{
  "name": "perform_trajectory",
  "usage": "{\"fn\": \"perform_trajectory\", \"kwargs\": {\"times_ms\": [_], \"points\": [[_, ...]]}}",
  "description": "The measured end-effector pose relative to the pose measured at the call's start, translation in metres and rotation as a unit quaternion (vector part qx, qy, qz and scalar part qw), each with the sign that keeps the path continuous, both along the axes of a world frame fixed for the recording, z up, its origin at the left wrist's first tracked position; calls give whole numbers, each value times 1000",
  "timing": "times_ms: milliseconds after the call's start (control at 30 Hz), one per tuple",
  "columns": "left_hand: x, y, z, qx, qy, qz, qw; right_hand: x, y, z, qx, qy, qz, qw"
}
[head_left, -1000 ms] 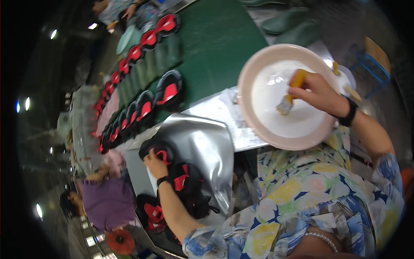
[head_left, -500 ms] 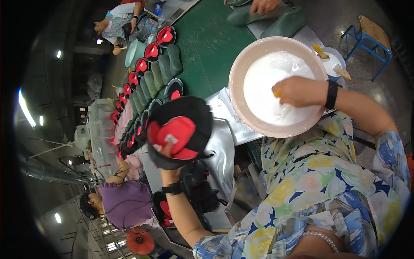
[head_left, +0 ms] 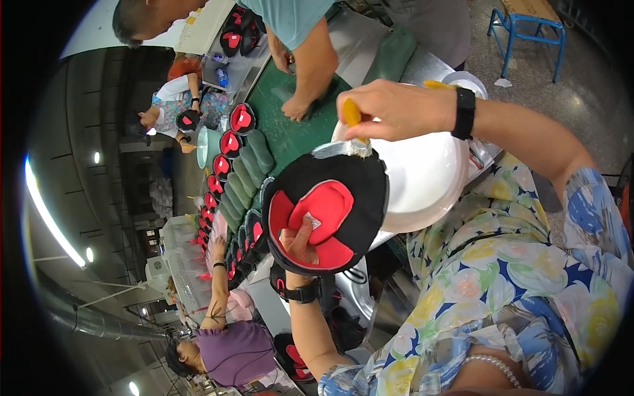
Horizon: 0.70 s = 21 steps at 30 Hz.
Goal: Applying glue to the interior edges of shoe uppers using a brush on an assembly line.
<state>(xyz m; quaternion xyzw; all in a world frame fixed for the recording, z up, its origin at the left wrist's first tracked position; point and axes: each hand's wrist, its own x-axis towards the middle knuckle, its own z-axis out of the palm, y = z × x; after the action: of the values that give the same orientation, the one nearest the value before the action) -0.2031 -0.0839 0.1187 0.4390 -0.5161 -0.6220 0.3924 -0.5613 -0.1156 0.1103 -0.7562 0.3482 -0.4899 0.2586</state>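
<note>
My left hand is closed on a black shoe upper with a red lining, thumb inside against the red flap and fingers hidden behind it. In my right hand is a brush with a yellow handle. Its pale bristles touch the far edge of the upper, where a wet whitish streak shows. Beneath my right wrist stands a pink-beige basin of white liquid, partly covered by my hand and the upper.
Black-and-red uppers and green foot-shaped lasts line the green table. Across it, a co-worker's hand rests on the tabletop near a larger green last. A blue-legged stool stands far right.
My right hand has come out of the basin with the brush and moved left onto the upper's edge. The upper has moved right, toward the basin. A co-worker now leans over the table.
</note>
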Motion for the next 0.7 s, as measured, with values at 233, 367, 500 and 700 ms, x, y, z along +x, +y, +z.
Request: {"fn": "perform_trajectory", "kwargs": {"times_ms": [233,367,500,700], "points": [[-20,10,-18,-142,-18,116,983,8,21,-13,116,-58,-155,979],[-35,9,-33,-176,-43,221,958,22,31,-21,193,-118,-136,965],[-48,12,-36,-398,-272,263,836,34,42,-29,236,-133,-119,955],[-45,9,-28,-567,-334,170,733,40,53,-25,241,-116,-71,961]]}}
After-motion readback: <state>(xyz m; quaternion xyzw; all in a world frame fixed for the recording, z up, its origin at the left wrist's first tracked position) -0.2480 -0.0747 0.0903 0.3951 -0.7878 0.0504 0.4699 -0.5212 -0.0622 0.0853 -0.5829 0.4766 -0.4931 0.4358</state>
